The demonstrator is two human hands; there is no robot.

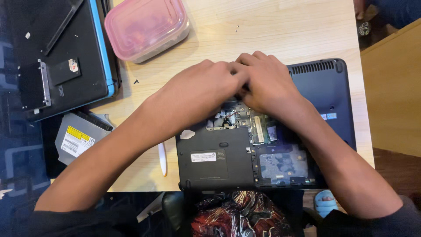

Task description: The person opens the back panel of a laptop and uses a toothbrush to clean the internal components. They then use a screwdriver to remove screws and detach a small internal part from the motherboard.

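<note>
At far left a second laptop [61,52] lies underside up, a grey disc drive [81,136] just below it. A pink lidded box [147,26] sits on the wooden table [272,26]. The left hand [206,87] and right hand [267,81] meet, fingers curled, over the open bay of the dark laptop [324,96] at the table's near edge; whether they grip anything cannot be told. A white tool [162,159] lies beside it.
</note>
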